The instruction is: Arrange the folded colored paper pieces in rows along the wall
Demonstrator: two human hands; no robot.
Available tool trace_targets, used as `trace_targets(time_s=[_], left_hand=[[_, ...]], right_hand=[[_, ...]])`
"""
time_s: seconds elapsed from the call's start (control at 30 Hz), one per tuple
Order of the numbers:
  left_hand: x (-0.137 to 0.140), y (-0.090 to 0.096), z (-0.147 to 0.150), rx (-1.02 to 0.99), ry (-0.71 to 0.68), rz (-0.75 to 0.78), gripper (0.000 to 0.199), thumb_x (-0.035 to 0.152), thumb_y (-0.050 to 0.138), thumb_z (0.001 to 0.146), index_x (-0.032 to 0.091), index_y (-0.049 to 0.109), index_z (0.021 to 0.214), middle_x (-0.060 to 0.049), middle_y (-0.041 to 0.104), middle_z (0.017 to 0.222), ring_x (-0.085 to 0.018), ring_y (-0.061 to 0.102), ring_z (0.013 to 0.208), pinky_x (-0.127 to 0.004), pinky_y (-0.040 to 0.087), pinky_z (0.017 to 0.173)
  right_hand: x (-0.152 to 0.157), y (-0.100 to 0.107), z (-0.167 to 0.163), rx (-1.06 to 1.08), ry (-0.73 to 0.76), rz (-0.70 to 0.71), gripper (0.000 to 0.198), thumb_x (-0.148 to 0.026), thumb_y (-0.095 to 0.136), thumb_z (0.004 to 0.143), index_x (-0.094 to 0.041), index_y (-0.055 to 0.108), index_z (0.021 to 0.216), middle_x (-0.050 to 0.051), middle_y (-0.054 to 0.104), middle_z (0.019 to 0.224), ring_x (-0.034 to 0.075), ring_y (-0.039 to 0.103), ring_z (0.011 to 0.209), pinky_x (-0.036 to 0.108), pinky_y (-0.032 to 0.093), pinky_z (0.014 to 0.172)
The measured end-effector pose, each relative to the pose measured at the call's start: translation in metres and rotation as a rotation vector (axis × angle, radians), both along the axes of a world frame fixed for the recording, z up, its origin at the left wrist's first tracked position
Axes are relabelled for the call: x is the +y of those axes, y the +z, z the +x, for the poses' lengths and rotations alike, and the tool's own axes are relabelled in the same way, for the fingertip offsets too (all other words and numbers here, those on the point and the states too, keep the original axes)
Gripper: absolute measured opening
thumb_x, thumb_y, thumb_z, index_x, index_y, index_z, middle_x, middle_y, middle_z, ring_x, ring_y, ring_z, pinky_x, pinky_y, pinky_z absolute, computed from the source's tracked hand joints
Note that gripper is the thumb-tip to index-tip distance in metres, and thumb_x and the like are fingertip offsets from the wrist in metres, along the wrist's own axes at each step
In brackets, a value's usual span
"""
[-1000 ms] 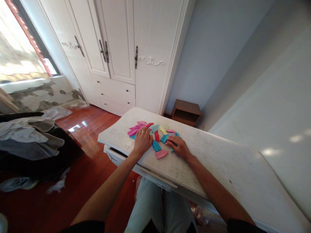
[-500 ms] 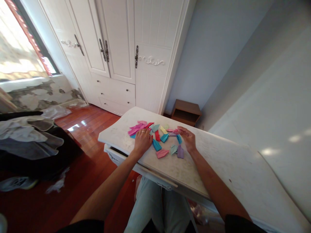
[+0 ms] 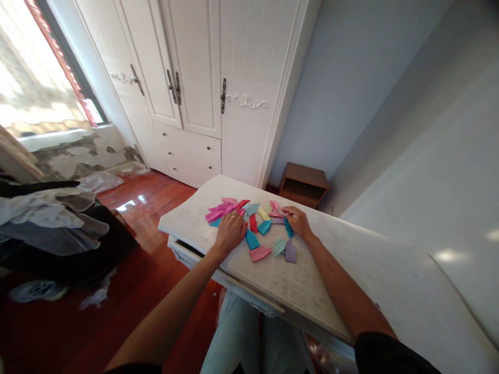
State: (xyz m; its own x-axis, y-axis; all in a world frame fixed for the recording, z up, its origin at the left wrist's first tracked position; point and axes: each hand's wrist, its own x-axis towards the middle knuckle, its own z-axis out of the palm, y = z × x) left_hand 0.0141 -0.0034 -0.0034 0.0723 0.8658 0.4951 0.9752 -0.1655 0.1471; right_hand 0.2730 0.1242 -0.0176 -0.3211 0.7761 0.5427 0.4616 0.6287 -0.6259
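Folded coloured paper pieces lie in a loose cluster on the white tabletop (image 3: 304,291). My left hand (image 3: 231,231) rests palm down at their left side, fingers stretched over the edge of the magenta paper pieces (image 3: 219,212). Its fingertips are partly lost among the papers. At the cluster's right edge, my right hand (image 3: 298,221) pinches a pink folded paper (image 3: 275,209) at its near corner. Below those fingers sits a blue folded paper (image 3: 289,228), with a lilac one (image 3: 290,251) nearer me. Between the hands are a red piece (image 3: 253,223) and a yellow piece (image 3: 263,214).
A drawer (image 3: 185,252) under the tabletop's front edge is slightly open. Beyond the table stand a white wardrobe (image 3: 195,67) and a brown open cabinet (image 3: 304,182). Clothes (image 3: 50,218) are heaped on the left, and a wall (image 3: 436,182) borders the right.
The pink paper at my right fingertips now sits farther up and more upright, where a pale green piece showed before. My left hand stays on the papers. The whole view has shifted slightly.
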Motion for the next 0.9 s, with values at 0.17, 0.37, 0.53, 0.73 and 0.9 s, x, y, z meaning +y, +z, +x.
trace_targets(time_s=[0.17, 0.37, 0.53, 0.73, 0.9], left_hand=[[0.001, 0.002, 0.0, -0.024, -0.044, -0.007, 0.023, 0.026, 0.045, 0.092, 0.017, 0.064, 0.101, -0.012, 0.067, 0.107, -0.027, 0.059, 0.102, -0.04, 0.044, 0.088], [0.002, -0.002, -0.001, -0.068, -0.106, -0.011, 0.03, 0.034, 0.045, 0.093, 0.016, 0.063, 0.111, -0.012, 0.065, 0.118, -0.027, 0.058, 0.111, -0.042, 0.043, 0.094], [0.003, -0.003, -0.002, -0.066, -0.185, -0.077, 0.043, 0.04, 0.049, 0.09, 0.015, 0.057, 0.124, -0.015, 0.062, 0.126, -0.028, 0.054, 0.119, -0.044, 0.041, 0.099], [0.005, -0.003, -0.003, -0.07, -0.168, -0.135, 0.056, 0.045, 0.053, 0.087, 0.015, 0.049, 0.133, -0.016, 0.055, 0.135, -0.03, 0.048, 0.127, -0.045, 0.038, 0.106], [0.007, -0.006, -0.003, -0.085, -0.11, -0.107, 0.058, 0.049, 0.048, 0.089, 0.014, 0.045, 0.135, -0.017, 0.05, 0.139, -0.029, 0.045, 0.13, -0.045, 0.036, 0.107]], right_hand=[[-0.005, 0.006, 0.004, -0.04, 0.009, 0.008, 0.034, -0.013, 0.045, 0.075, -0.02, 0.072, 0.096, 0.006, 0.071, 0.099, 0.02, 0.064, 0.093, 0.035, 0.052, 0.083], [-0.008, 0.021, -0.029, -0.198, 0.183, 0.077, 0.036, -0.02, 0.052, 0.084, -0.019, 0.066, 0.117, 0.01, 0.065, 0.122, 0.023, 0.056, 0.118, 0.041, 0.041, 0.104], [-0.005, 0.024, -0.086, -0.519, 0.276, 0.029, 0.055, -0.024, 0.061, 0.083, -0.012, 0.052, 0.135, 0.016, 0.05, 0.141, 0.025, 0.043, 0.133, 0.042, 0.031, 0.112], [0.004, 0.023, -0.11, -0.677, 0.271, -0.004, 0.038, -0.019, 0.06, 0.085, -0.016, 0.063, 0.123, 0.014, 0.06, 0.129, 0.024, 0.053, 0.122, 0.038, 0.036, 0.106], [0.01, 0.029, -0.086, -0.637, 0.214, -0.016, 0.032, -0.023, 0.063, 0.085, -0.016, 0.066, 0.116, 0.012, 0.066, 0.119, 0.023, 0.059, 0.112, 0.035, 0.041, 0.1]])
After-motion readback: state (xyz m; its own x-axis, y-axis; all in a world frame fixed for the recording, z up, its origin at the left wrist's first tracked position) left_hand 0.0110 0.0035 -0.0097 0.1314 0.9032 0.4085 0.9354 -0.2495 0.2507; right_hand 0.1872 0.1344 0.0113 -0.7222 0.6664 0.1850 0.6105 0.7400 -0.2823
